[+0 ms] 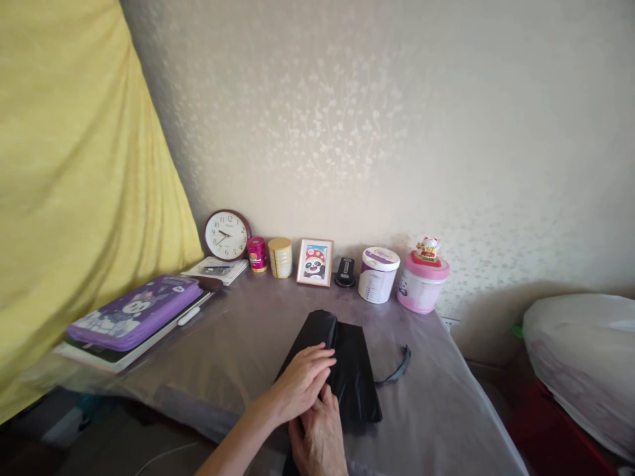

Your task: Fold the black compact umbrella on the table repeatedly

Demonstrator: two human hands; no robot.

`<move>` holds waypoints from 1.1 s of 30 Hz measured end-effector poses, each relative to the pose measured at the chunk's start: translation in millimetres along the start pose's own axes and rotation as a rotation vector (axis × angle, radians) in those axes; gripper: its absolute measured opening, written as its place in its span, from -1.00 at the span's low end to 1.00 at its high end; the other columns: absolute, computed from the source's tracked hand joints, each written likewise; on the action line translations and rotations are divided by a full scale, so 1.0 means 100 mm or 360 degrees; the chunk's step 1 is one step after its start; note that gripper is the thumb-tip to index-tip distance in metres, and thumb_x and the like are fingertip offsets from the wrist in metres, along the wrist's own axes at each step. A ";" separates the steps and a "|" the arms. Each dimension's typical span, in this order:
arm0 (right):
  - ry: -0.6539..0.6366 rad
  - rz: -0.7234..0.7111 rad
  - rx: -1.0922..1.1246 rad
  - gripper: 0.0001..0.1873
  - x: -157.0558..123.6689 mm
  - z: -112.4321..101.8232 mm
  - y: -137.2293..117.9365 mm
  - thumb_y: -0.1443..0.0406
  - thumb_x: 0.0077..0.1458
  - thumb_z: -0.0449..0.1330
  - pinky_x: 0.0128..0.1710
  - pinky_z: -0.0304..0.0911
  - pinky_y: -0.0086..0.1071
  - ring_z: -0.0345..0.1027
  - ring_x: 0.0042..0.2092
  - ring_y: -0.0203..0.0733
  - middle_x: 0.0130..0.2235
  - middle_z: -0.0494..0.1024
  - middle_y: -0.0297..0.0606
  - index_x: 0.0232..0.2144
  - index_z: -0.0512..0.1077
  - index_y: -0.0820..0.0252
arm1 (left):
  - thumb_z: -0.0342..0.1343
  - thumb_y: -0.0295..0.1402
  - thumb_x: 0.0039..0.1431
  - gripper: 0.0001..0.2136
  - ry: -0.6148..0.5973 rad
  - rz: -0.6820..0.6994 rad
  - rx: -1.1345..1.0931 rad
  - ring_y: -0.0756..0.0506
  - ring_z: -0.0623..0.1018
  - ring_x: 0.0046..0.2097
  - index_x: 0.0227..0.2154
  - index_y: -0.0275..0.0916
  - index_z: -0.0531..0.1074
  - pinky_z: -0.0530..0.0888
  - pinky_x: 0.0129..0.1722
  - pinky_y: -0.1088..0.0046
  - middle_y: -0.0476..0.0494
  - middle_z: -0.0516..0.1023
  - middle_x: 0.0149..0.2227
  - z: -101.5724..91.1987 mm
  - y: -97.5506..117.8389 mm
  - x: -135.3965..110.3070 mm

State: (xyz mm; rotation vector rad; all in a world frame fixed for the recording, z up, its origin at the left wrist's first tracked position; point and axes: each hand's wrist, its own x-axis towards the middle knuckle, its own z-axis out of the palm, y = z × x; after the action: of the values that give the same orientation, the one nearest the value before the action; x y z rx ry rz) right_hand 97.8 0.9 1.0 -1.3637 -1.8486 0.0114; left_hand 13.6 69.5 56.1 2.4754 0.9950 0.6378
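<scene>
A black folded cloth item (347,370), perhaps an umbrella, lies on the grey table (238,344) in front of me, with a dark strap (399,369) trailing off its right side. My left hand (302,382) lies on top of it, fingers stretched flat and pressing on the fabric. My right hand (320,439) sits just below, at the near end of the black item, fingers curled against it; what they grip is hidden.
Along the wall stand a round clock (227,234), a red tin (256,254), a yellow tin (280,257), a framed panda picture (315,262), a white tub (378,274) and a pink tub (421,281). A purple case (133,312) lies at left. A yellow curtain (74,185) hangs left.
</scene>
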 end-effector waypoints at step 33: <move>-0.0073 -0.0091 0.0176 -0.61 -0.03 -0.08 -0.08 0.51 -0.06 0.05 -0.09 0.28 -0.23 0.30 -0.05 -0.09 -0.18 0.54 -0.30 -0.22 0.46 0.07 | -0.27 -0.23 0.32 -0.60 -0.0043 -0.0221 -0.0315 -0.07 0.00 0.30 0.14 -0.15 0.21 0.07 0.26 0.21 -0.02 0.07 0.28 0.13 -0.32 -0.04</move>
State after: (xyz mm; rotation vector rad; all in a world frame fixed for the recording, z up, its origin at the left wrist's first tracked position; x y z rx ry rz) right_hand 96.3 -8.1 7.7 -1.2436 -1.8957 0.1149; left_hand 0.5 85.2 28.2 2.2169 1.0305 0.6240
